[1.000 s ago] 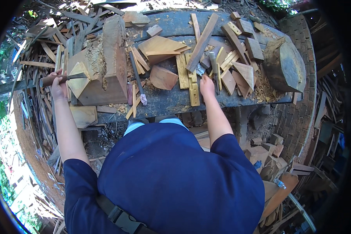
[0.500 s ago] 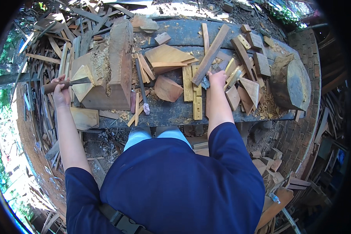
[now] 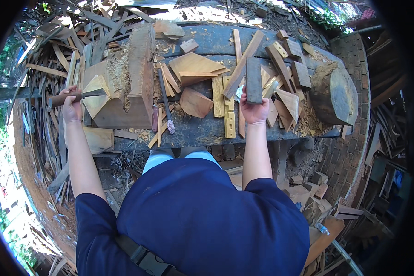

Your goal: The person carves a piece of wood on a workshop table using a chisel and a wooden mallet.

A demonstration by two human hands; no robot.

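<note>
At the left, my left hand (image 3: 72, 109) is closed round the wooden handle of a chisel (image 3: 57, 100). Its blade lies over a pale, four-sided piece of wood (image 3: 95, 109), which rests against a large wooden block (image 3: 140, 112) with a rough, chipped hollow. My right hand (image 3: 255, 112) grips the lower end of a dark rectangular wood block (image 3: 254, 78), palm up, with the block pointing away from me over the bench. Just left of that hand are a long brown wooden bar (image 3: 244, 64) and a small crumpled light-coloured scrap (image 3: 239, 93).
Across the dark bench (image 3: 202, 131) lie yellow notched strips (image 3: 229, 119), a wedge of wood (image 3: 195, 103), a thin dark rod (image 3: 164, 94) and wood chips. A thick log stump (image 3: 334, 94) stands at the right end. Scrap wood (image 3: 55, 50) is heaped beyond the left end.
My right hand has turned palm up and lifted the dark wood block, where before it reached down among the wood pieces. My left hand and the chisel stay almost where they were.
</note>
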